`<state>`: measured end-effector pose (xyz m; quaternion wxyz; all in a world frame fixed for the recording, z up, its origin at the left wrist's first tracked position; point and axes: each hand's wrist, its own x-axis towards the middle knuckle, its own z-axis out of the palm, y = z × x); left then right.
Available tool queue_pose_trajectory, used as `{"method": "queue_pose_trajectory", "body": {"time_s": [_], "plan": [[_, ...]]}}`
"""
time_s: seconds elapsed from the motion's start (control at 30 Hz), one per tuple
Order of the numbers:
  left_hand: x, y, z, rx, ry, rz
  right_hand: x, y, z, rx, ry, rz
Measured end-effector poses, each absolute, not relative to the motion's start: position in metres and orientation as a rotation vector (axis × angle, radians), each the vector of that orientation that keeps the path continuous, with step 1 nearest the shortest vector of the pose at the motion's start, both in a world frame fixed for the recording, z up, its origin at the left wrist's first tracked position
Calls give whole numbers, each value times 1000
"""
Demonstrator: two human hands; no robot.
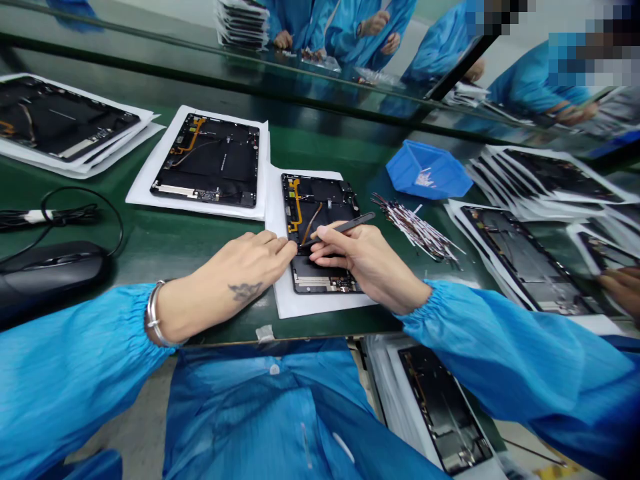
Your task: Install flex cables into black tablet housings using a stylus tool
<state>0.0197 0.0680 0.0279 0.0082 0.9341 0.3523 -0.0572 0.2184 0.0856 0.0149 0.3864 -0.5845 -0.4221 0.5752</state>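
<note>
A black tablet housing (330, 212) lies on white foam sheeting in front of me, with an orange flex cable (295, 207) along its left side and a thin brown wire (311, 223) inside. My right hand (357, 257) is closed round dark tweezers (345, 228), whose tip points left, low over the housing's left part. Palm down, my left hand (240, 273) reaches the housing's left edge, close to the tweezers' tip. Its fingers are together and bent; the thumb and whatever lies under the fingertips are hidden.
Another housing (215, 163) lies on foam to the left, and stacked ones (75, 120) beyond. A black mouse (55, 273) is at left. Right stand a wire bundle (417, 230), a blue tray (425, 170) and more housings (520, 253). Co-workers' hands (375, 27) show across the bench.
</note>
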Motion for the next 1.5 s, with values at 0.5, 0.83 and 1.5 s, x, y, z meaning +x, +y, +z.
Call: {"method": "queue_pose_trajectory", "body": {"time_s": [0.5,0.83,1.5], "plan": [[21,69,25,2940,1103,-168,220,86,13,-1457,-1057,1481],[24,69,19,2979,1094,-96,222,87,11,-1445,-1058,1491],[4,66,2,1663,1210,975,298,104,2,-1264,-1163,1010]]}}
